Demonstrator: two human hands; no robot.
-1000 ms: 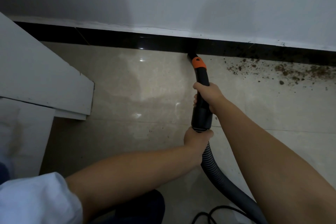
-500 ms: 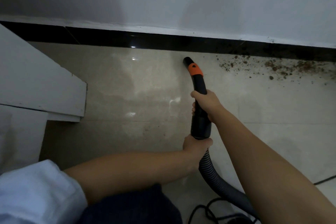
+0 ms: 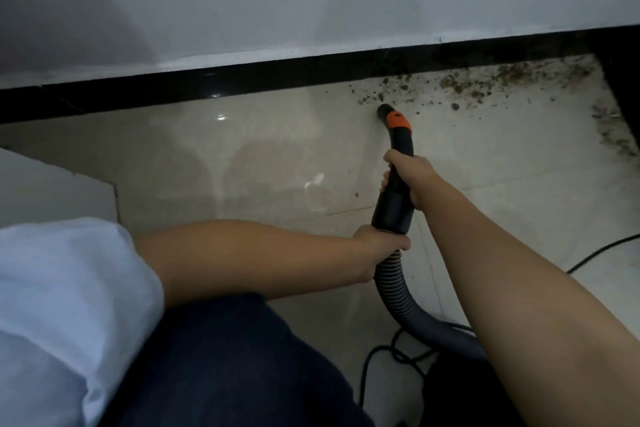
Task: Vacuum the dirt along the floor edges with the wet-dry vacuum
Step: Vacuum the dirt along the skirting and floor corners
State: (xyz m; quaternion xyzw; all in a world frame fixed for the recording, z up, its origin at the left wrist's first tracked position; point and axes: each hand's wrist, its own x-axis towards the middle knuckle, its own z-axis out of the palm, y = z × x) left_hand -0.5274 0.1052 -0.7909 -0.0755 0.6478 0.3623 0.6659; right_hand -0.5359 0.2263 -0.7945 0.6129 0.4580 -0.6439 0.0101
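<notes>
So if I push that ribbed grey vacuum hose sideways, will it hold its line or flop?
The ribbed grey vacuum hose would probably flex rather than hold: it already bends in a loose curve below the left hand. The black rigid nozzle tube, gripped by the right hand, looks stiff and should steer. The trailing hose may drag over the thin black cord.

open tile floor [image 3: 263, 156] leftward, baseboard [image 3: 242, 80] blocking ahead, white panel [image 3: 52, 191] at left
</notes>
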